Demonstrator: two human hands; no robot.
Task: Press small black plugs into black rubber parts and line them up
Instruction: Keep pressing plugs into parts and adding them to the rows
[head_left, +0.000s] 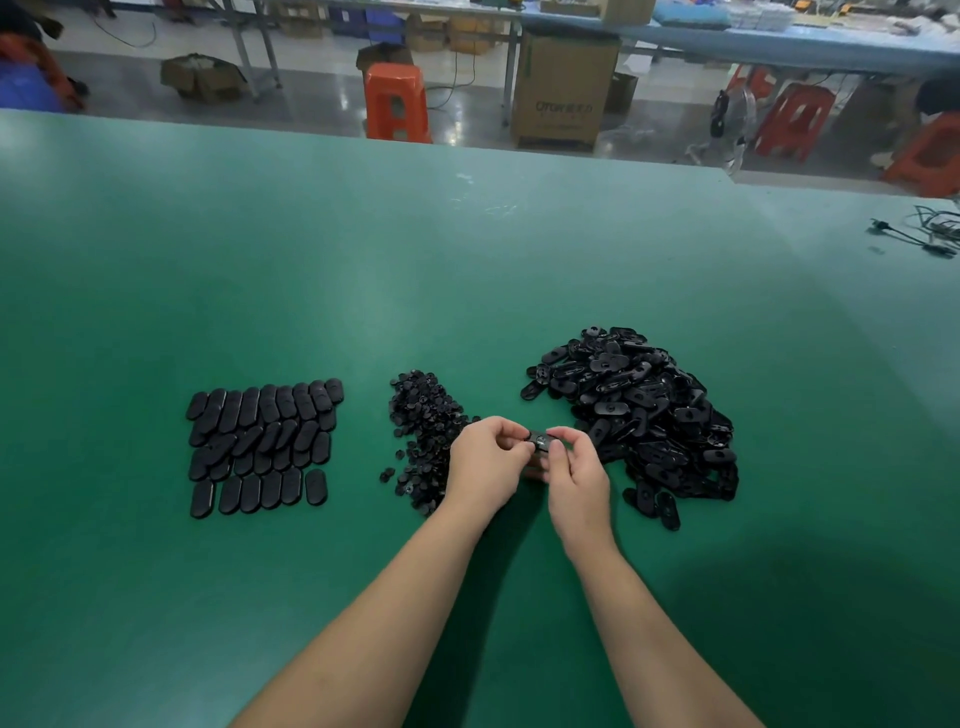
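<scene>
Head view gives us a broad green work table (467, 249) filling most of the frame. On it, at about 3 o'clock from our hands, sits the loose heap of black oval rubber parts (639, 415), piled untidily. At 9 o'clock, well apart from the hands, lies the block of finished black oval rubber parts (262, 447), laid flat in four overlapping rows. Between that block and our hands spreads the smaller scatter of small black round plugs (423, 431), its near edge partly hidden under our left hand.

Our left hand (485, 462) and right hand (576, 473) meet above the table, between the plug scatter and the loose heap. Both are curled, thumbs and forefingers pinching a single black oval rubber part (542, 445) from either end, the left at 9 o'clock of it, the right at 3 o'clock. Whether a plug already sits in that part we cannot tell.

At 12 o'clock beyond the table stand an orange plastic stool (397, 101) and a brown cardboard box (563, 88).
</scene>
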